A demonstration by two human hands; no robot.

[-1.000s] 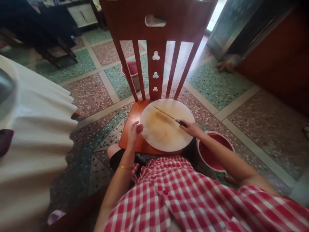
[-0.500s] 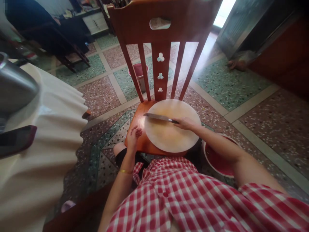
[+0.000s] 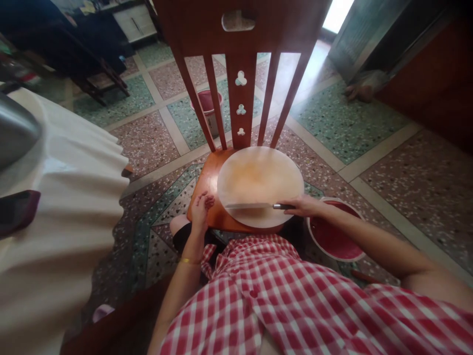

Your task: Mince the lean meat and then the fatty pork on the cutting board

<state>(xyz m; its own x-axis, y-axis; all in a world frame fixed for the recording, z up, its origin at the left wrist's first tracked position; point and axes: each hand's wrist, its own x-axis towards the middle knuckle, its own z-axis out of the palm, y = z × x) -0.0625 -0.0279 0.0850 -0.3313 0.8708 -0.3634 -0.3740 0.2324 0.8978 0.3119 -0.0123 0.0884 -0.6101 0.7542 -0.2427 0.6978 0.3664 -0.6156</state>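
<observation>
From my remote feed: right hand (image 3: 303, 204) gripping the knife (image 3: 254, 205) by its dark handle, fingers wrapped round, near the board's right edge. The blade reaches across the near part of the round board (image 3: 260, 172), tip close to its left edge; can't tell if the blade touches the surface. Left hand (image 3: 202, 204) loosely curled, fingers part bent, nothing visible in it, over the near-left part of the seat, just off the board's left edge. Gold bracelet (image 3: 190, 260) on the left wrist.

Board is pale with a yellowish patch toward its far-left side, lying on the wooden chair (image 3: 207, 185), hanging past the seat's right edge; strip of seat shows along the left. Chair back stands at the seat's far edge.

Red-lined bucket (image 3: 338, 239) on the floor (image 3: 391, 192), off the seat's near-right corner, partly under the right forearm. Another bucket (image 3: 207, 101) shows through the chair-back slats. Left: cream-clothed table (image 3: 70, 197), metal container (image 3: 16, 128) near its far end, dark purple-edged item (image 3: 18, 212) nearer. Red checked garment (image 3: 281, 291) on the wearer. Pale cabinet (image 3: 135, 23) far back.
</observation>
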